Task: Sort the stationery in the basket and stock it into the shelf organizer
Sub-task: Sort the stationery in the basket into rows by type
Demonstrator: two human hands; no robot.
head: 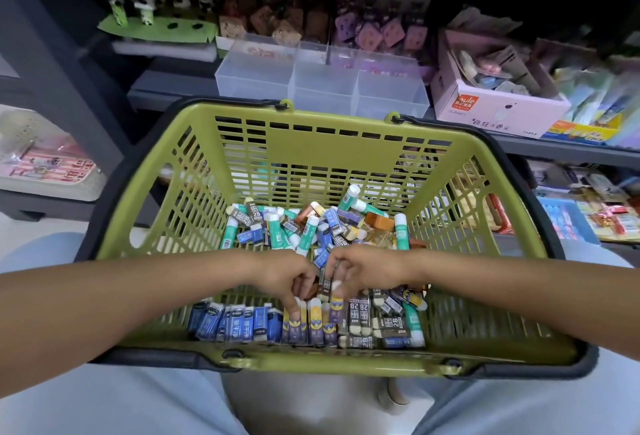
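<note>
A green basket (311,154) with a black rim rests on my lap. A loose pile of erasers and green glue sticks (308,227) fills its far half. Along the near wall stand sorted rows: blue erasers (235,324), purple-and-yellow erasers (311,325) and dark 2B erasers (363,317). My left hand (287,277) reaches down, fingertips on the top of the purple-and-yellow row. My right hand (356,270) pinches a dark 2B eraser (325,284) just above the rows. A clear, compartmented shelf organizer (322,85) stands on the shelf behind the basket.
A pink-and-white open box (498,105) sits right of the organizer. Panda toppers on a green card (156,28) and brown and purple items stand at the shelf's back. Lower shelves at left and right hold packaged goods.
</note>
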